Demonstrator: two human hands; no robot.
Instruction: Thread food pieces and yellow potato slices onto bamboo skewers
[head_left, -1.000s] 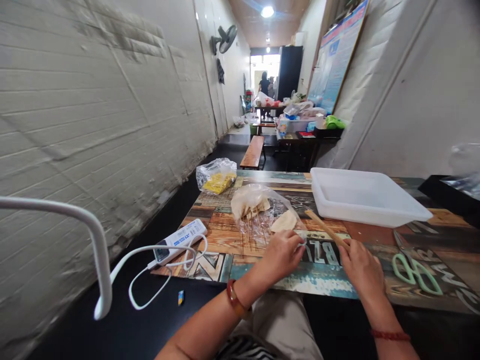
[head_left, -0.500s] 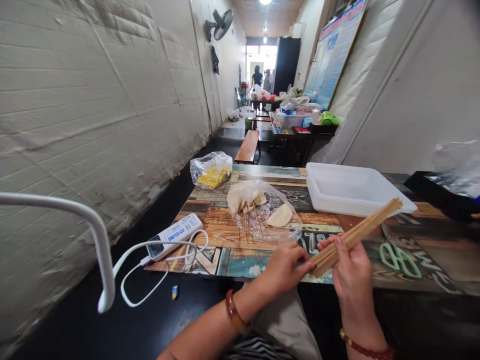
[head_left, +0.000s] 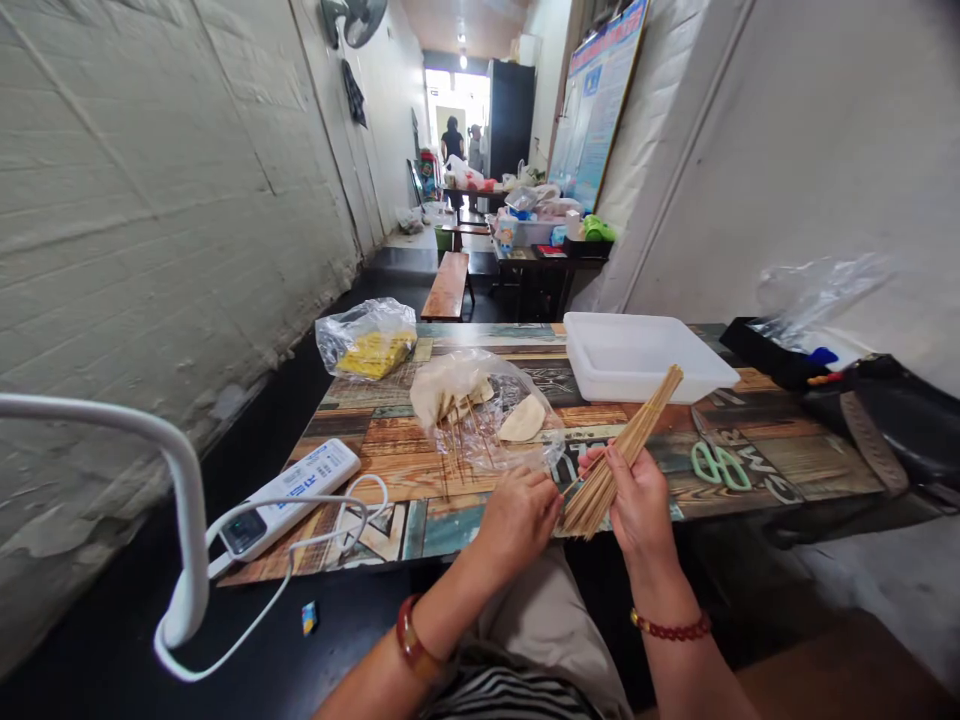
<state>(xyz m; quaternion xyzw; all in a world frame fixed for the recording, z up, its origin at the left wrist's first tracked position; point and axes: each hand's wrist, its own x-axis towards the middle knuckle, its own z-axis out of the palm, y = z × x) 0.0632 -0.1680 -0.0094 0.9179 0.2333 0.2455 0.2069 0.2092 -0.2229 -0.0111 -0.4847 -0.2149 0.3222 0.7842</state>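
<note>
My right hand (head_left: 637, 500) is closed round a bundle of bamboo skewers (head_left: 626, 450), held slanting up to the right above the table's near edge. My left hand (head_left: 517, 515) is at the bundle's lower end, fingers pinched on a single skewer there. Just beyond my hands lies a clear plastic bag (head_left: 480, 415) with pale flat pieces of food (head_left: 521, 420) and several loose skewers spread on it.
A white plastic tray (head_left: 637, 360) stands at the table's far right. Green scissors (head_left: 720, 465) lie right of my hands. A bag of yellow food (head_left: 367, 345) sits far left; a power strip (head_left: 289, 495) and cable lie near left. A dark bag (head_left: 892, 410) is at the right.
My right hand lifted the skewer bundle off the table and tilted it upright. My left hand came to its lower end. The view swung to the right.
</note>
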